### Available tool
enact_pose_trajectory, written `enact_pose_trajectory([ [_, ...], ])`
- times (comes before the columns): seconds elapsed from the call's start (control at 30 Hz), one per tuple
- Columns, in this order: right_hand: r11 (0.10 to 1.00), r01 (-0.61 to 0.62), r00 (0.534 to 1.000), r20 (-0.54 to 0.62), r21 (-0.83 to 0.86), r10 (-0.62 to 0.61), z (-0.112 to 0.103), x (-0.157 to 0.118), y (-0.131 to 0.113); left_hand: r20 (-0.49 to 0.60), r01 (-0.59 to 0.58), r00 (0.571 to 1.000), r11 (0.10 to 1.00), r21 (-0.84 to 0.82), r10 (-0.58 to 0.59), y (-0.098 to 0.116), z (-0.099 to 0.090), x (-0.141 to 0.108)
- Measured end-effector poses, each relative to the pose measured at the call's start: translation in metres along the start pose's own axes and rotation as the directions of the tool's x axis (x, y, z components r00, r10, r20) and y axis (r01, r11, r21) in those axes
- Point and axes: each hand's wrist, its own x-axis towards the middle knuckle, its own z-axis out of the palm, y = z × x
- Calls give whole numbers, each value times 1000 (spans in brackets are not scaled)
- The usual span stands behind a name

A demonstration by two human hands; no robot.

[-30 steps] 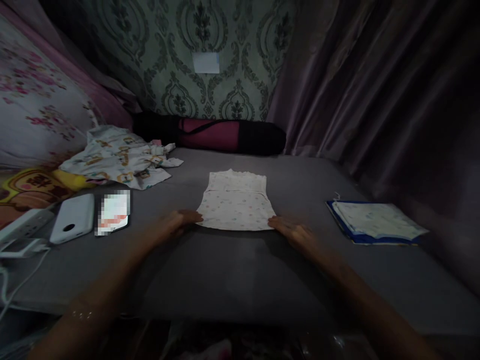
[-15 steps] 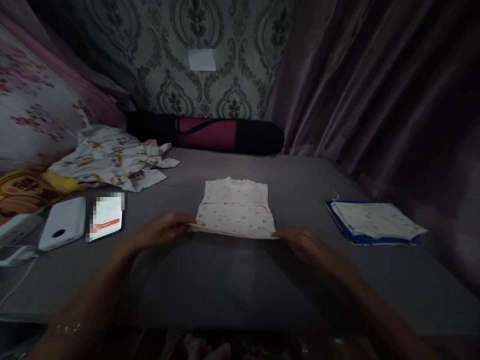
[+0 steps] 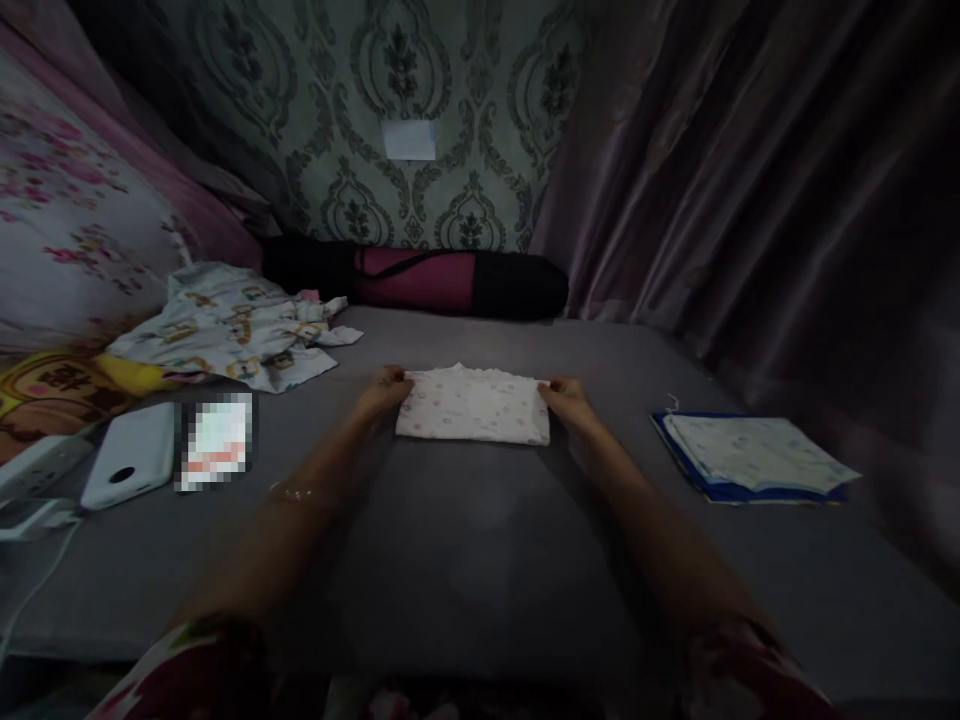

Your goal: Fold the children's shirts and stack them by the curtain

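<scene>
On gray fabric [image 3: 480, 560], both hands [image 3: 568, 402] pinch the far corners of white cloth [image 3: 472, 408], folded shorter than before.

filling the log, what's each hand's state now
Left hand: closed, holding the folded cloth, far left corner.
Right hand: closed, holding the folded cloth, far right corner.

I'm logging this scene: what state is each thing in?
White patterned cloth garment: folded
Left hand: grip on garment's far left corner
Right hand: grip on far right corner
White printed cloth, far left: crumpled
Pale cloth over blue cloth, right: stacked
Rectangular phone: screen lit, content pixelated
White rectangular power bank: lying flat
Long black-and-maroon bag: lying lengthwise
Purple curtain: hanging in folds
</scene>
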Motion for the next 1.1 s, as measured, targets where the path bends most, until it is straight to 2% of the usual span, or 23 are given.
enact_pose_trajectory([
  [0.2,991,-99,994,-62,-90,93,20,20,-3,-114,65,992,994,89,-55,4,22,15],
  [0.37,984,-114,990,-96,-137,102,28,17,-12,-213,11,977,981,195,31,-2,39,24],
  [0.5,979,-95,992,-100,-180,78,32,10,-19,-219,0,974,969,249,56,-4,46,24],
  [0.77,951,-66,996,-81,-304,43,36,4,-21,-173,36,984,916,399,37,13,47,11],
  [1.1,937,-153,983,-148,-314,111,41,5,-24,-181,90,983,898,430,-12,21,49,9],
])
